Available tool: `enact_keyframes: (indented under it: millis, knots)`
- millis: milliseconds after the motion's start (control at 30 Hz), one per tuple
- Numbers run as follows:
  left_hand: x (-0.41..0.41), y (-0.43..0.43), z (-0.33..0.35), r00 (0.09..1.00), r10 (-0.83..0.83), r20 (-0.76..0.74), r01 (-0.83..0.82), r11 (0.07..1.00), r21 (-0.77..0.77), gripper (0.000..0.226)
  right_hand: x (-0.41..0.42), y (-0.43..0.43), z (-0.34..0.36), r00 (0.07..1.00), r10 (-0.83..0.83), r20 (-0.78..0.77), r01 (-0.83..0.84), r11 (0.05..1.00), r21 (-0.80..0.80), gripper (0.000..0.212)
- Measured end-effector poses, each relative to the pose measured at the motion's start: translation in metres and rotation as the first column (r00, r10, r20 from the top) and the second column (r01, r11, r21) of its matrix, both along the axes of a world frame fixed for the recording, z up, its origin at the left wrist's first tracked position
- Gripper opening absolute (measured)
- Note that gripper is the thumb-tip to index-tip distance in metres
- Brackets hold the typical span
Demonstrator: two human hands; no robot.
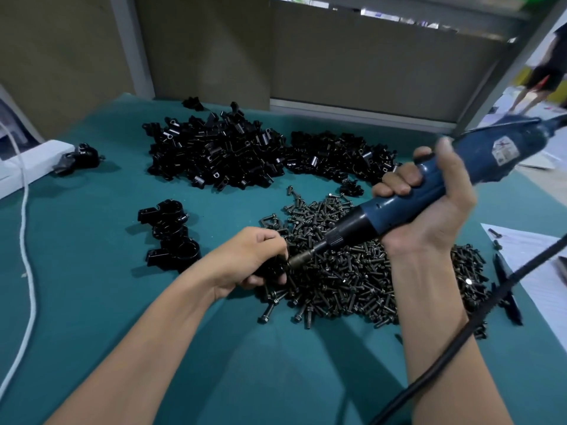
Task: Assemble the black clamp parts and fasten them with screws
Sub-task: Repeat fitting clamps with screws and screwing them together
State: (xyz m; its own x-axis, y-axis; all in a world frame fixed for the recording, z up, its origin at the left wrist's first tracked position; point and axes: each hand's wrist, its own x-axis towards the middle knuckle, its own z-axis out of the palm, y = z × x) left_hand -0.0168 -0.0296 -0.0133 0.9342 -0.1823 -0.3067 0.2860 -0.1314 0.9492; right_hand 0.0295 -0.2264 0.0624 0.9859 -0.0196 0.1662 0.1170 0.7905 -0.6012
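Clamp point(270, 270), small, rigid, probably light: my left hand point(245, 256) pinches its body while my right hand point(429, 210) grips the electric screwdriver point(491, 154).

Can make out only a sliver of the clamp point(270, 270), covered by the curled fingers of the left hand point(251, 256). Cannot tell how the tip of the screwdriver point(487, 154) meets it. Blurred at the tool's rear end, then cut off by the right edge. Hidden behind the right hand point(435, 216) and forearm point(429, 302): part of the screw pile point(337, 271). Cropped at the right edge: the paper point(530, 243).
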Motion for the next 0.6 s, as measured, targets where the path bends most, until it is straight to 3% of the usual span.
enact_keyframes:
  millis: [200,600]
  knots:
    - [-0.0002,0.0011,-0.0027,1.0,0.018,0.002,-0.018,0.998,0.057,0.016,-0.0017,0.0076,0.0009,0.989,-0.089,-0.117,0.083,0.995,-0.048,0.022]
    - [-0.0014,0.0014,-0.002,0.997,-0.056,-0.046,0.056,0.998,-0.016,0.025,0.0009,0.0001,-0.0043,0.992,-0.05,-0.116,0.045,0.998,-0.043,0.017]
